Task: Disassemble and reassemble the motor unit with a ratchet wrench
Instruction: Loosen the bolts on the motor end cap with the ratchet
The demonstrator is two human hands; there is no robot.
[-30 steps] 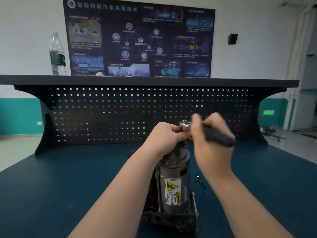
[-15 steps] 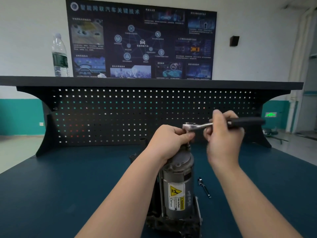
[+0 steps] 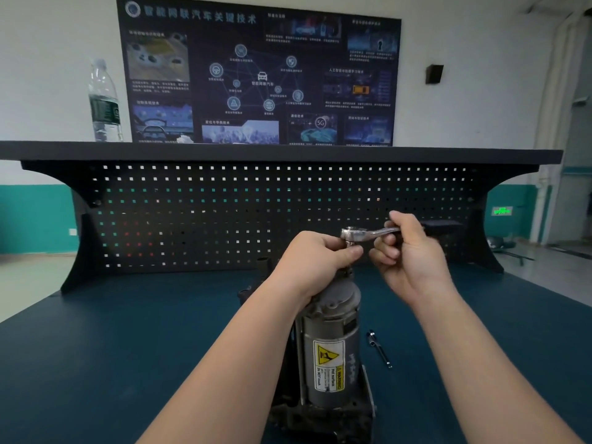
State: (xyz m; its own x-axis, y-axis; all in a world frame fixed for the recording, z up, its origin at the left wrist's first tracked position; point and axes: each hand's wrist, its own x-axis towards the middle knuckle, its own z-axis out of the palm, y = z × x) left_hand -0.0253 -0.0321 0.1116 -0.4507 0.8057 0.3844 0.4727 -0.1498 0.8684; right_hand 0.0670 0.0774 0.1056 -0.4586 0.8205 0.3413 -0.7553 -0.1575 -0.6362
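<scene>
Slippage is the risk: left hand [image 3: 315, 261] curls round the top of the upright motor unit [image 3: 330, 354] on the bench [image 3: 112, 347], pinching the socket, while right hand [image 3: 408, 254] grips the ratchet wrench [image 3: 368, 233]; a tilted socket could round the fastener or topple the unit

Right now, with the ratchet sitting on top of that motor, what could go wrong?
1. The motor unit stands upright on the bench, steadied only by the left hand; a hard pull might tip it.
2. The right hand holds the ratchet wrench near its head, so leverage looks weak and it may slip.
</scene>
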